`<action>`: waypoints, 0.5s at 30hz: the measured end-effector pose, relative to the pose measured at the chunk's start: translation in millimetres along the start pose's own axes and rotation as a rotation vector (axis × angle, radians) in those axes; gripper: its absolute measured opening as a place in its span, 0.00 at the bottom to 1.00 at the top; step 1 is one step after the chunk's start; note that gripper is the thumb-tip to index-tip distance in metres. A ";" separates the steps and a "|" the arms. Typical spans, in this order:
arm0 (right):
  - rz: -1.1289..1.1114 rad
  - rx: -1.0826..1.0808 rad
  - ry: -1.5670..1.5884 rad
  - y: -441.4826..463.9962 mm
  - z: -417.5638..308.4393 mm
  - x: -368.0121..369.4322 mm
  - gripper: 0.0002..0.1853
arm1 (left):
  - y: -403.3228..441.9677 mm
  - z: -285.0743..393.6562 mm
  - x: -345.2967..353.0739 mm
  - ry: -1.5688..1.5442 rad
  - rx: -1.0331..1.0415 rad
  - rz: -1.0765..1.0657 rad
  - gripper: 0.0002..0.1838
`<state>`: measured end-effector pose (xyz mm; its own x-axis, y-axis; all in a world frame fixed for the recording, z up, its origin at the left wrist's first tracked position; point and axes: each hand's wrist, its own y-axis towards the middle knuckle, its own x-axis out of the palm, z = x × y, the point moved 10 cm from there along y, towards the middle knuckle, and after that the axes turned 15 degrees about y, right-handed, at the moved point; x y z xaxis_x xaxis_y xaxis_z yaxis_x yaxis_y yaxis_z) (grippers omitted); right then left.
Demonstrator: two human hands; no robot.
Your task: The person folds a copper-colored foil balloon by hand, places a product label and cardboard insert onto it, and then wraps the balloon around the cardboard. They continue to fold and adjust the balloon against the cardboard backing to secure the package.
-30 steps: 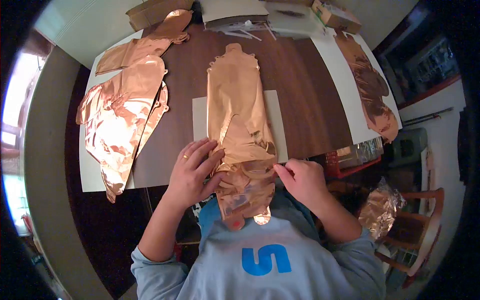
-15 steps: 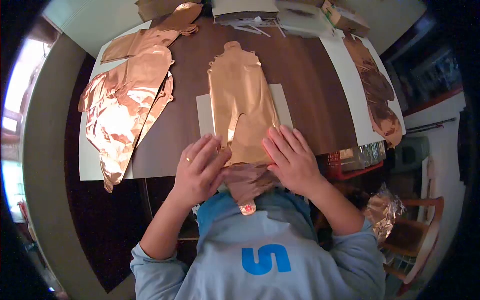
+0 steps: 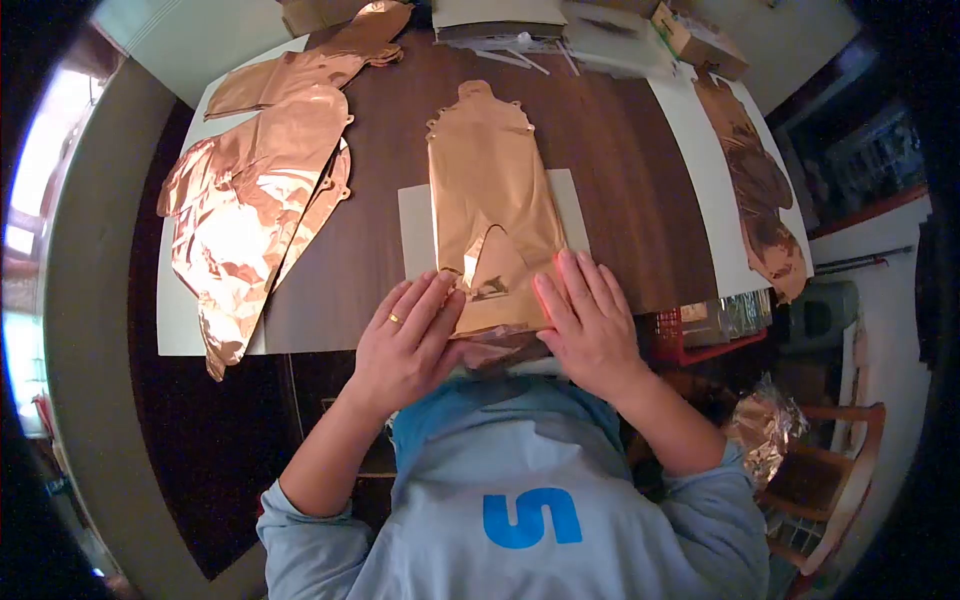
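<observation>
A flat copper-coloured foil balloon lies lengthwise in front of me, its rounded, tabbed end pointing away. Beneath it is a pale board, showing on both sides. My left hand rests on the balloon's near left edge, fingers stretched out, a ring on one finger. On the near right edge my right hand lies flat with its fingers extended. Between the hands the foil is creased, and its near end drops over the table edge, where the lower part is hidden.
More flat copper foil balloons lie at the left on white sheeting. Another foil piece is along the right side. Papers and a small box stand at the back. A red basket and a wooden chair are at the right.
The balloon's hanging near end, which reached down to my shirt, now shows much less below the table edge. The creases between my hands have shifted. Both hands stay in nearly the same place.
</observation>
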<state>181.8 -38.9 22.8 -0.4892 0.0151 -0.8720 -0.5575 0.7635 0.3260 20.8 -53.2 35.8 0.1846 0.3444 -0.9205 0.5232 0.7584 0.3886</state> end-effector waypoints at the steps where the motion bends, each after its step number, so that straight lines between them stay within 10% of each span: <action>1: -0.001 0.012 -0.004 0.1 0.5 0.3 0.39 | 0.8 -0.1 0.9 0.003 -0.003 -0.015 0.30; 15: 0.003 0.035 0.063 -21.0 3.0 -4.5 0.41 | -19.6 10.7 -2.7 0.020 0.032 0.169 0.24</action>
<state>197.7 -53.0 18.8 -0.5328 -0.0222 -0.8459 -0.5322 0.7860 0.3146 19.0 -74.9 30.3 0.2558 0.4771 -0.8408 0.5127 0.6704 0.5364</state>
